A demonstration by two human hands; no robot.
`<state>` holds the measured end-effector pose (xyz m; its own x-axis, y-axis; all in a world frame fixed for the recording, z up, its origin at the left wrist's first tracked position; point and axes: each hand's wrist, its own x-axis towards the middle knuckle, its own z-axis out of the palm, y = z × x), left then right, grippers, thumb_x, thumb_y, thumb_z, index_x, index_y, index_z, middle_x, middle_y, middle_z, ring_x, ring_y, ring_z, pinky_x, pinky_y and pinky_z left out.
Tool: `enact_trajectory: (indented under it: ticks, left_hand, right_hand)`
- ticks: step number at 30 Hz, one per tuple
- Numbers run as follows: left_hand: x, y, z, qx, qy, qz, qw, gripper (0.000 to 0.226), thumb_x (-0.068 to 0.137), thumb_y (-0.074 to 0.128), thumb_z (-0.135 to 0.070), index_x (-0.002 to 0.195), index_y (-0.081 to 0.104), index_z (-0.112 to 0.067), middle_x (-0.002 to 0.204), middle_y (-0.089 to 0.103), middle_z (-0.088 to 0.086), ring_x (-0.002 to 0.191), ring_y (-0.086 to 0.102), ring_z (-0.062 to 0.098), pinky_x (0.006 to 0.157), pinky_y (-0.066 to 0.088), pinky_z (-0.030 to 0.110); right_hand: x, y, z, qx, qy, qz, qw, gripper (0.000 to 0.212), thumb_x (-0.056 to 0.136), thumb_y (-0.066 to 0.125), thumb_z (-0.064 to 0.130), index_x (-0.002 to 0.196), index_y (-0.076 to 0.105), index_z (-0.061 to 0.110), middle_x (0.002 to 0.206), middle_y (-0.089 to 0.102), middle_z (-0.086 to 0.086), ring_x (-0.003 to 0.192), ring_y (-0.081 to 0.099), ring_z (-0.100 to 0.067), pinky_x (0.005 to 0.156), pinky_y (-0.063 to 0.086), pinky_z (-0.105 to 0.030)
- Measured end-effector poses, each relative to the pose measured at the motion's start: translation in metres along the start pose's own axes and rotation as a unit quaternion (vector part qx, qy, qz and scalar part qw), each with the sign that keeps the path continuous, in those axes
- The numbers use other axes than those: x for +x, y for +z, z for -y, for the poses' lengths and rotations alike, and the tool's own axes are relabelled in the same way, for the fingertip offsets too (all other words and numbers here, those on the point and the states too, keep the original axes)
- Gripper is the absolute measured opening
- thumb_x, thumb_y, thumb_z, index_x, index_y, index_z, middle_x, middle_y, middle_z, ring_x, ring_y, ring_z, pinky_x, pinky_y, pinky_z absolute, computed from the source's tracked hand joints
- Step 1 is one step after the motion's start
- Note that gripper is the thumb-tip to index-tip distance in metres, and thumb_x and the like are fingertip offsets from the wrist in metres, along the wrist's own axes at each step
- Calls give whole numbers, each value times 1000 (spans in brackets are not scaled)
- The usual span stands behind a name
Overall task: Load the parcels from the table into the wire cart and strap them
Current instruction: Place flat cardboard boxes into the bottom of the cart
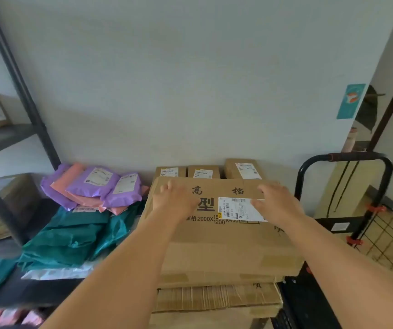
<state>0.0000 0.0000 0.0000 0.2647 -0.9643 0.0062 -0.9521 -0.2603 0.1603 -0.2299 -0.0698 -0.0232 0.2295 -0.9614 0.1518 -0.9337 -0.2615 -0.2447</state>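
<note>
A large flat cardboard box [216, 243] with black printed characters and a white label lies on top of a stack of flat boxes on the dark table [48, 288]. My left hand [176, 198] rests on its far left part, fingers curled over the far edge. My right hand [273, 200] is over the far right part, fingers spread, touching the box beside the label. Three small cardboard parcels [203, 173] stand behind it against the wall. The wire cart [390, 236] with a black handle [347, 157] stands to the right.
Purple and pink mailer bags [95, 186] lie piled at the left of the table, with green bags [72, 236] in front of them. A black metal shelf [24, 108] holding boxes stands at far left. Pink parcels [8, 317] show at the bottom left.
</note>
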Motion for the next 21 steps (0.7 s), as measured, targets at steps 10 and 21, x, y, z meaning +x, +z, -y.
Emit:
enact_trajectory:
  ticks: [10,21]
  left_hand:
    - [20,44,5,2,-67,2,998,83,83,46,-74,143,36,-18,148,38,9,135,37,30,107,37,48]
    - [23,46,20,-63,-240,19,969,131,45,49,-100,150,20,-27,157,15,21,142,22,43,111,25,63]
  right_hand:
    - [3,29,-32,57,63,-2,996,64,89,63,48,139,36,19,136,46,-6,123,44,-24,93,47,-38]
    - [7,40,-40,109,111,22,988,73,85,62,59,141,35,21,120,58,-6,103,62,-24,82,57,-40]
